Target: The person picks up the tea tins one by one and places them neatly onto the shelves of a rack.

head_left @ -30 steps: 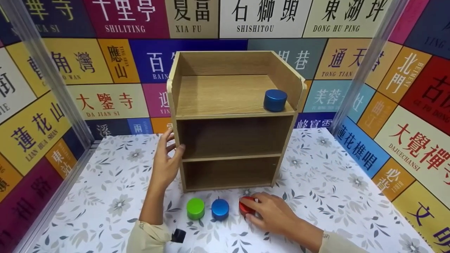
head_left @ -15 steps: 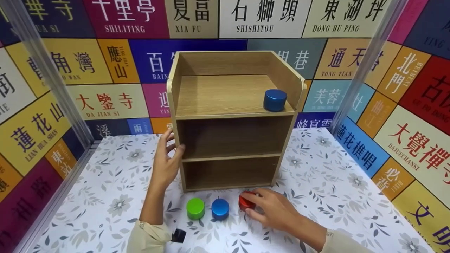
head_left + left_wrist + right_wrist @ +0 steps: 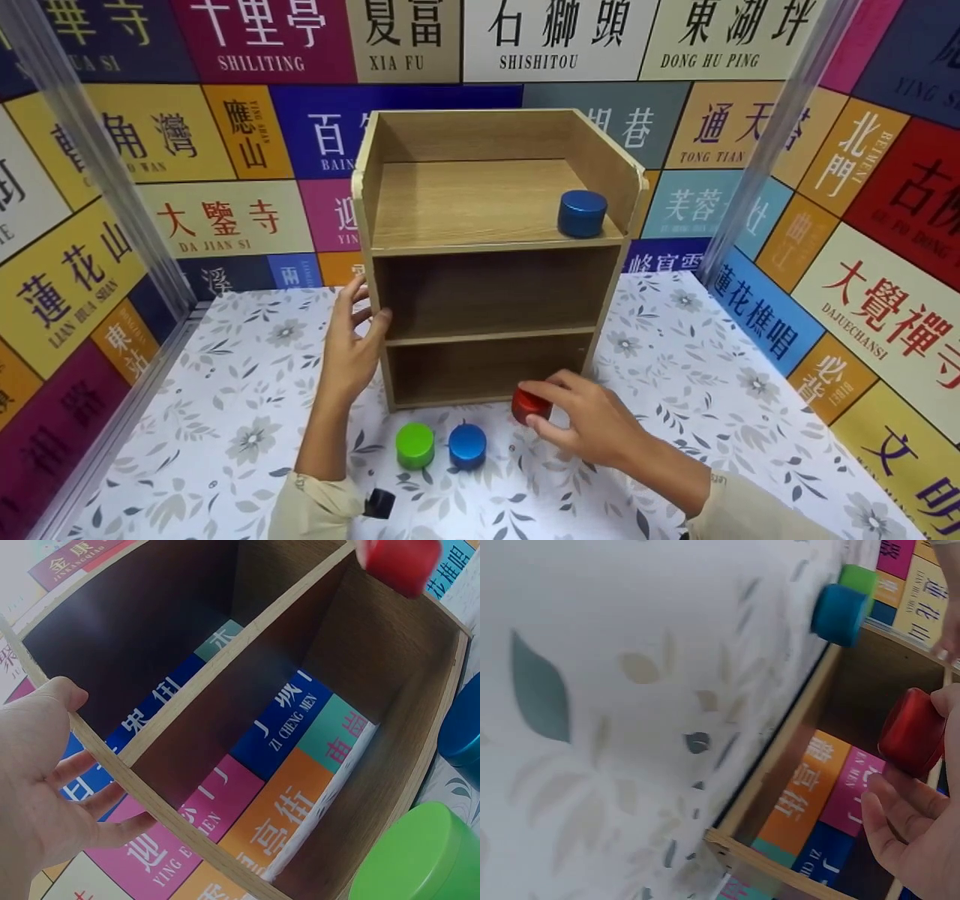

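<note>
1. Shelf sits mid-view on my head cam: wood, raised sides around the top, 2 openings underneath.
2. R hand is holding: I've got the red cylinder pinched btwn thumb & fingers, so the grip's only as wide as that.
3. Red one's location: just in front of the bottom opening, toward its right end. Looks lifted off the cloth to me, & R wrist cam shows it against that same opening. Can't tell if any of it is past the front edge.
4. L hand grips the left side panel, thumb at the front edge, fingers spread along the outer face. L wrist cam agrees.
5. Green cylinder & blue cylinder stand upright on the cloth in front, near each other w/ a gap, green on the left. Red's off to the right of blue, closer to the shelf.
6. 2nd blue cylinder is upright on the top deck, front right corner.
7. Cloth's white w/ grey flowers & leaves; wall behind is all colored sign panels, Chinese chars + Latin letters.
8. Pale sleeves on both arms, small black block at the L cuff.
</note>
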`<state>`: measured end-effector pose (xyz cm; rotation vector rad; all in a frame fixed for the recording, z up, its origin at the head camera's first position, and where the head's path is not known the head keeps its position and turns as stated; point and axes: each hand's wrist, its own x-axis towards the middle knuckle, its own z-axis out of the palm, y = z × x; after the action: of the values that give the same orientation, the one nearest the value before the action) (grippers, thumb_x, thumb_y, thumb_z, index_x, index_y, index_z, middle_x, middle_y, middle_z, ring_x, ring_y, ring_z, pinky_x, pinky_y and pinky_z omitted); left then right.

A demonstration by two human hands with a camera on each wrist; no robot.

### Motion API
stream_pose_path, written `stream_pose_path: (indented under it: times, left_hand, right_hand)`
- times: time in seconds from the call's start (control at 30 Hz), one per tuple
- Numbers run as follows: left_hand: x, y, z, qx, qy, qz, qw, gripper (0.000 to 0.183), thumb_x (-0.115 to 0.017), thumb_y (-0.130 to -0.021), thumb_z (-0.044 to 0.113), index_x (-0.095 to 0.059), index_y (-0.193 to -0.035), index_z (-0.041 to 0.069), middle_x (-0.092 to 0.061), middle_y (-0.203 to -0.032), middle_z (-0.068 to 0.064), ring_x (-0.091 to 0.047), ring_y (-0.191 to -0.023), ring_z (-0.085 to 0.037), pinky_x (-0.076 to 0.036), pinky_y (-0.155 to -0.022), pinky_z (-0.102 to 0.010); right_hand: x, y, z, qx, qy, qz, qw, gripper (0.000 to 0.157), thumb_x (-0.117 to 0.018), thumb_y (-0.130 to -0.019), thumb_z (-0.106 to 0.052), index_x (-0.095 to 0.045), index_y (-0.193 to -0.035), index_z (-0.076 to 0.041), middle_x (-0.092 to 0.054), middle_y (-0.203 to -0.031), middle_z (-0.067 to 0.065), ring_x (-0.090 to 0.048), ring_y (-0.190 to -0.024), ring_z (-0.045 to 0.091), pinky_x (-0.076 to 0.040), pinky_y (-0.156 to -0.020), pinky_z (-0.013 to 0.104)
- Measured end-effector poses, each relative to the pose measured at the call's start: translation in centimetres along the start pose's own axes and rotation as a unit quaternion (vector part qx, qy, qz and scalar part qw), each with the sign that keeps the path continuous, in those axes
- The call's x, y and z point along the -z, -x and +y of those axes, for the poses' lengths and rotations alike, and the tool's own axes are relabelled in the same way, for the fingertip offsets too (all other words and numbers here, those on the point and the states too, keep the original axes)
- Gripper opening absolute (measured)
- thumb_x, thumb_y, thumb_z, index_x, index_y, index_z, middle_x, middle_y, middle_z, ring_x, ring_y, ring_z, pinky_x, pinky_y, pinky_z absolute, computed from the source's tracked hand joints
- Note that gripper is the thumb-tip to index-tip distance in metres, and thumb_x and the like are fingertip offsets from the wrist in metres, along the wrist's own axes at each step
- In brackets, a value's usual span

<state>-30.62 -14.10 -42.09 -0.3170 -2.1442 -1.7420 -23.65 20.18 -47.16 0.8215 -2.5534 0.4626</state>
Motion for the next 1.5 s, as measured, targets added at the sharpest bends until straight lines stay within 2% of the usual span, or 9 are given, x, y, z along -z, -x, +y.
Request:
stream_pose_path:
  times: [0.13, 0.3, 0.7, 1.03, 1.27, 1.4, 1.5]
  left_hand:
    - [-0.1, -0.7, -2.1, -0.020, 0.006, 0.008, 0.9998, 0.061, -0.061, -0.101, 0.014, -0.037, -0.157, 0.023, -0.043, -0.153, -0.009, -0.051, -0.134, -0.035, -0.044, -0.114, -0.055]
    - [-0.1, -0.8, -2.6, -0.044, 0.007, 0.012, 0.9989, 0.059, -0.063, -0.100, 0.015, -0.041, -0.154, 0.024, -0.047, -0.150, -0.005, -0.053, -0.132, -0.030, -0.045, -0.113, -0.052]
    - [0.0, -0.7, -2.4, -0.034, -0.005, 0.018, 0.9993, 0.059, -0.063, -0.101, 0.018, -0.041, -0.154, 0.028, -0.047, -0.150, -0.004, -0.053, -0.133, -0.030, -0.046, -0.112, -0.055]
    - [-0.1, -0.7, -2.5, -0.055, 0.003, 0.019, 0.9983, 0.059, -0.061, -0.100, 0.011, -0.042, -0.154, 0.024, -0.047, -0.151, -0.002, -0.048, -0.136, -0.025, -0.044, -0.115, -0.051]
    - [-0.1, -0.7, -2.4, -0.035, -0.001, 0.013, 0.9993, 0.059, -0.062, -0.101, 0.016, -0.040, -0.155, 0.027, -0.045, -0.152, -0.002, -0.049, -0.136, -0.028, -0.045, -0.113, -0.055]
    - [-0.2, -0.7, -2.2, -0.030, 0.009, 0.012, 0.9994, 0.060, -0.061, -0.101, 0.012, -0.039, -0.156, 0.023, -0.044, -0.154, -0.006, -0.047, -0.138, -0.031, -0.042, -0.115, -0.054]
    - [-0.1, -0.3, -1.2, -0.022, 0.013, 0.010, 0.9996, 0.060, -0.059, -0.101, 0.009, -0.038, -0.156, 0.018, -0.044, -0.154, -0.011, -0.046, -0.139, -0.034, -0.041, -0.116, -0.055]
  right_hand:
    - [1.2, -0.8, -0.3, -0.017, -0.015, -0.005, 1.000, 0.040, -0.074, -0.091, -0.045, -0.070, -0.129, -0.034, -0.066, -0.102, -0.008, -0.060, -0.086, 0.003, -0.059, -0.073, 0.020]
    - [2.5, -1.7, -0.9, -0.020, -0.016, 0.000, 1.000, 0.039, -0.074, -0.091, -0.045, -0.070, -0.128, -0.035, -0.066, -0.104, -0.009, -0.061, -0.087, 0.002, -0.059, -0.074, 0.020]
    - [4.3, -4.1, -3.0, -0.035, -0.021, -0.013, 0.999, 0.040, -0.071, -0.092, -0.048, -0.068, -0.131, -0.040, -0.068, -0.107, -0.008, -0.064, -0.089, 0.007, -0.056, -0.075, 0.016]
    - [6.2, -6.0, -3.5, -0.012, -0.008, 0.023, 1.000, 0.039, -0.070, -0.093, -0.045, -0.069, -0.131, -0.036, -0.069, -0.104, -0.007, -0.065, -0.088, 0.010, -0.059, -0.074, 0.021]
    - [8.0, -7.6, -3.8, -0.007, 0.002, 0.038, 0.999, 0.038, -0.070, -0.093, -0.044, -0.070, -0.129, -0.035, -0.069, -0.104, -0.004, -0.066, -0.087, 0.012, -0.059, -0.073, 0.023]
    - [9.1, -8.5, -4.0, -0.007, 0.000, 0.043, 0.999, 0.037, -0.069, -0.094, -0.044, -0.070, -0.130, -0.035, -0.069, -0.105, -0.003, -0.066, -0.088, 0.014, -0.060, -0.073, 0.025]
    - [10.0, -9.2, -4.0, -0.007, 0.002, 0.050, 0.999, 0.037, -0.069, -0.094, -0.045, -0.070, -0.130, -0.035, -0.069, -0.104, -0.003, -0.066, -0.087, 0.015, -0.059, -0.071, 0.025]
